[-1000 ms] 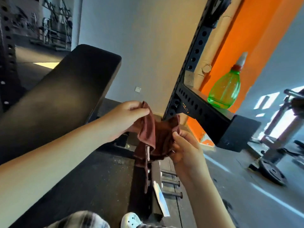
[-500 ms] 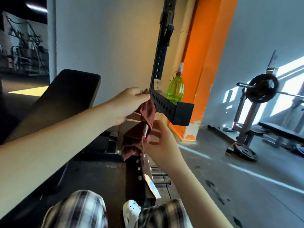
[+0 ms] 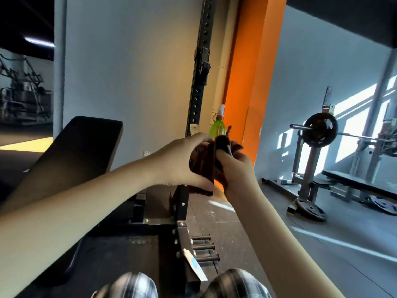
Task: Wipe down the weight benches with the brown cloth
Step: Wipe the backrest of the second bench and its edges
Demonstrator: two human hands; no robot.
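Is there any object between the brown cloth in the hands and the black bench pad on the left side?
Nothing visible does. The left hand and the right hand grip the brown cloth in the air, before the rack upright. The bench pad lies to its lower left; only the person's own forearm crosses that space.

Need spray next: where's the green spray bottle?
Head view, near centre: the green plastic spray bottle is just behind the brown cloth, between the black rack upright and the orange column.

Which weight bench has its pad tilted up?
The near black bench at left: its pad slopes upward. The far bench at right, by the loaded barbell, lies flat.
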